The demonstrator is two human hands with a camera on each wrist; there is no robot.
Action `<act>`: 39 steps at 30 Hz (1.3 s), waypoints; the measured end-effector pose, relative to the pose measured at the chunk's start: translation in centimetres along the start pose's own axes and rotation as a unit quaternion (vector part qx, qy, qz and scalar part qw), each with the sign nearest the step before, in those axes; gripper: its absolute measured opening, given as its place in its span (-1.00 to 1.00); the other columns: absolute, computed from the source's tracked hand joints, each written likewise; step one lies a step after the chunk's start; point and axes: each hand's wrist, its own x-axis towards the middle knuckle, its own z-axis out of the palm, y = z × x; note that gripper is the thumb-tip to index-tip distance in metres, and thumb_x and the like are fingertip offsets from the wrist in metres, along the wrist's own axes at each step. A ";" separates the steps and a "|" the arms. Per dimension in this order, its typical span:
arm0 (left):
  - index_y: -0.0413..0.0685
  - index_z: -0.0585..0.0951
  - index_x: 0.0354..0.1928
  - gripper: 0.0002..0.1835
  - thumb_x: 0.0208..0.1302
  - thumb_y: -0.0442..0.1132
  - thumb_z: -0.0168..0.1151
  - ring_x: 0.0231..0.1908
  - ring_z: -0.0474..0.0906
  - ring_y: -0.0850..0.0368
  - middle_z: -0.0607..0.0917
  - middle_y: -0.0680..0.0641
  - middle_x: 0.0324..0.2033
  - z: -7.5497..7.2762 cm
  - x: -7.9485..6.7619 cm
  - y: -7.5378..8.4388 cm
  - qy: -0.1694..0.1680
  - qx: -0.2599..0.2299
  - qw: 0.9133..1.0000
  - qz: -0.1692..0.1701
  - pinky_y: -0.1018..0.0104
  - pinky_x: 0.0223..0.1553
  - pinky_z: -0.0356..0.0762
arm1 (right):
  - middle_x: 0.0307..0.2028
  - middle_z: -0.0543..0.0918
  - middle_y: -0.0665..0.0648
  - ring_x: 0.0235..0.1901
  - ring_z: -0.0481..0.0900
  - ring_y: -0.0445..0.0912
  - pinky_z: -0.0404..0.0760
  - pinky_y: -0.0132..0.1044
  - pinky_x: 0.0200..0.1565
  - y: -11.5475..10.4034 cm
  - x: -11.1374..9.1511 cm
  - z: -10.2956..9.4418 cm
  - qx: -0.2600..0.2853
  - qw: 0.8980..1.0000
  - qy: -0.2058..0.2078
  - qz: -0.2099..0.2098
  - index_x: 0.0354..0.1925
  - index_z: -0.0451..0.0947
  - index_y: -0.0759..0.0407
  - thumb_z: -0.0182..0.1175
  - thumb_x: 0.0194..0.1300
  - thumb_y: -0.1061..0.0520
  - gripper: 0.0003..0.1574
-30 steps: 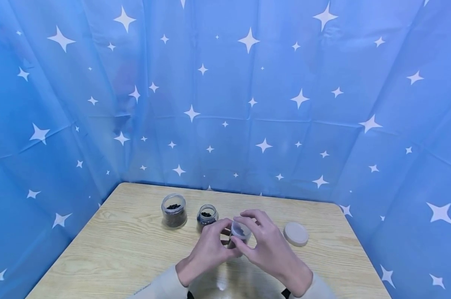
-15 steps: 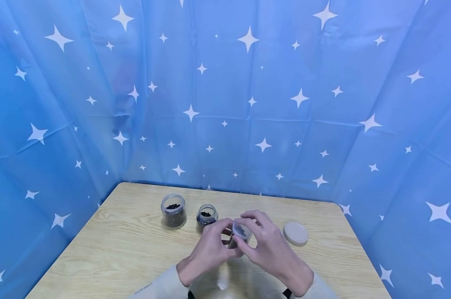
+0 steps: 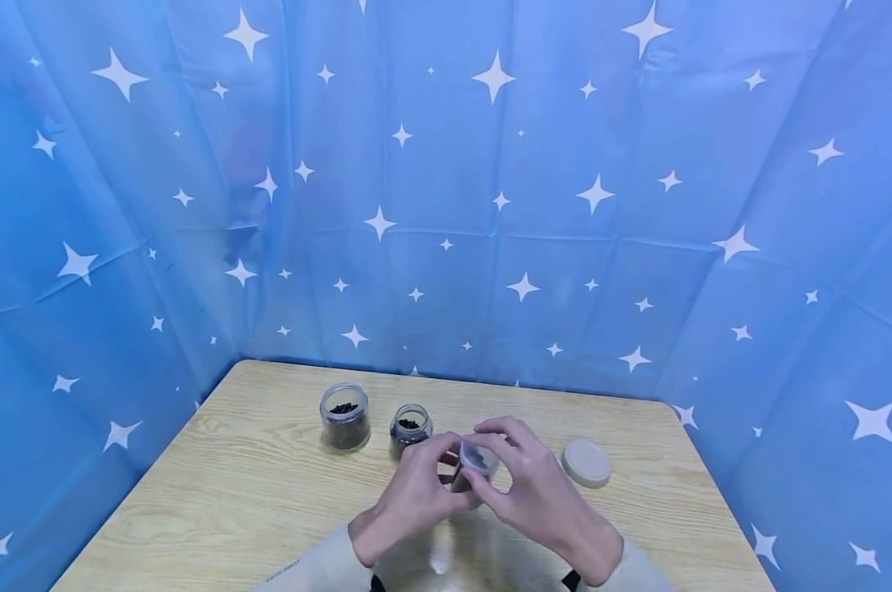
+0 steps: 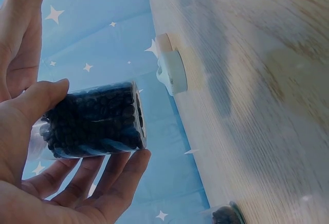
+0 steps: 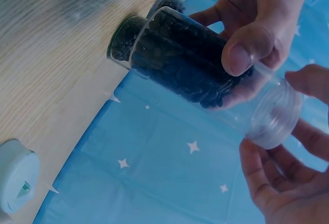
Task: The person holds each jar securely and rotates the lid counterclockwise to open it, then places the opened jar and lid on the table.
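Observation:
My left hand (image 3: 419,485) grips a clear cylindrical jar (image 4: 97,118) round its body, thumb on one side and fingers on the other. Small dark beans or pellets fill much of this jar. At its top is a translucent lid (image 5: 275,113), pinched at the edge between the thumb and fingers of my right hand (image 3: 538,493). In the right wrist view the jar is tilted, its base toward the table. The left wrist view shows its base raised off the wood.
Two uncovered glass jars with dark contents stand on the wooden table (image 3: 216,485): a wider jar (image 3: 345,419) at left and a smaller jar (image 3: 410,432) beside my left hand. Right of my right hand lies a round pale lid (image 3: 586,463). A blue star-patterned curtain (image 3: 446,181) surrounds the table.
The held jar's top and my right thumb have shifted very slightly right. Both hands keep their hold; the other jars and the pale lid stay put.

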 end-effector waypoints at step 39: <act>0.10 0.76 0.17 -0.52 0.29 -0.20 0.80 0.07 0.89 0.15 0.87 0.04 0.03 0.1 -0.2 -0.7 -0.020 -0.028 0.999 0.026 0.41 0.02 0.88 | 0.36 0.76 0.13 0.30 0.79 -0.05 0.86 -0.22 0.28 2.8 0.9 -2.2 0.137 0.975 -0.156 -0.080 0.33 0.75 -0.03 0.60 0.42 0.33 -0.40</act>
